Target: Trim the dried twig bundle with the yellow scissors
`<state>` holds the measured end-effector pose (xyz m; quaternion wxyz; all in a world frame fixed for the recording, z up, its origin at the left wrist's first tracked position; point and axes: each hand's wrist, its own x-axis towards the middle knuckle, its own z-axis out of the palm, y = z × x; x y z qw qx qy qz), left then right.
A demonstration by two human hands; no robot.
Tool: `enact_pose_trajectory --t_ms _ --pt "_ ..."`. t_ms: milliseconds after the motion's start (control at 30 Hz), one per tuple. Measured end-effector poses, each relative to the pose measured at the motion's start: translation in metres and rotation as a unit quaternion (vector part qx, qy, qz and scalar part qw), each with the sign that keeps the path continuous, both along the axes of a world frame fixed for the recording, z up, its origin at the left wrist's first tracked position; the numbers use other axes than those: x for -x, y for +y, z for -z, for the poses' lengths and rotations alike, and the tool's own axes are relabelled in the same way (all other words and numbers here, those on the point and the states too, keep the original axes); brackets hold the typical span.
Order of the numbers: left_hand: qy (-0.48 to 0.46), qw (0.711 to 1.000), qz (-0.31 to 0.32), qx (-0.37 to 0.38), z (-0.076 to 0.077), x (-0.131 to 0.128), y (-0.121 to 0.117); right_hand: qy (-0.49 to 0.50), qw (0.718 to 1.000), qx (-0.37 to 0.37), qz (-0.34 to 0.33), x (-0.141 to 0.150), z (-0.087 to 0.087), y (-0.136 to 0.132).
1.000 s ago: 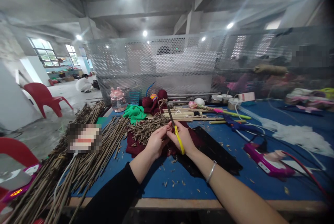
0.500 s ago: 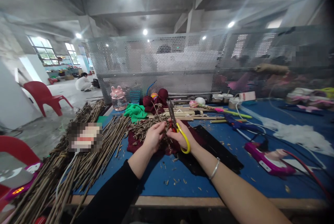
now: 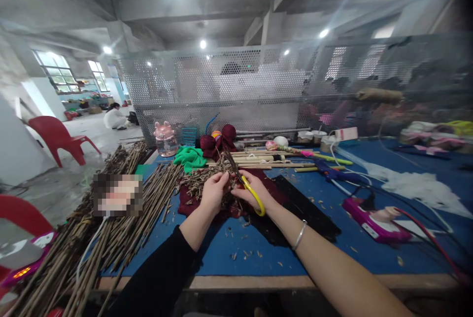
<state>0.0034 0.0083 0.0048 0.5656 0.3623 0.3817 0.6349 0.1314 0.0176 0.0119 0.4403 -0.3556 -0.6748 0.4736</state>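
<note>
**Scissors and a dry twig, held over the blue bench**

The yellow-handled scissors (image 3: 247, 188) sit in the right hand (image 3: 254, 192), fingers curled through the loops and closed around them; the dark blades point up and to the left, towards the left hand (image 3: 213, 193). That hand is pinched shut on a thin dry twig (image 3: 222, 170), fingertips touching the stem just beside the blades. How far the blades are parted cannot be told. Both hands hover above a dark red cloth (image 3: 192, 206) that carries a heap of cut twig pieces (image 3: 197, 182). The cloth lies on the blue table (image 3: 325, 253). A long bundle of sticks (image 3: 121, 218) lies to the left, a pink glue gun (image 3: 373, 221) well to the right.
</note>
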Motion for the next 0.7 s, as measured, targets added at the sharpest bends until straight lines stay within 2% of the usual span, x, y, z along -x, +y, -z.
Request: enact_pose_trajectory --t_ms 133,233,400,600,700 --pt "-0.027 0.999 0.034 -0.002 0.0 -0.004 -0.003 0.045 0.999 0.002 0.012 0.004 -0.003 -0.005" --pt "-0.047 0.999 0.023 0.014 0.001 -0.004 -0.002 0.056 0.997 0.02 0.039 0.002 -0.001 -0.004" --pt "0.026 0.999 -0.028 -0.004 0.003 -0.004 0.001 0.072 0.992 -0.008 0.099 -0.003 0.006 0.005" --pt "0.036 0.999 -0.01 -0.01 0.006 -0.004 0.0 0.078 0.994 0.017 0.075 0.0 0.007 0.002" --pt "0.058 0.998 0.013 0.001 0.007 -0.007 -0.001 0.08 0.992 -0.001 0.096 0.001 0.008 0.003"
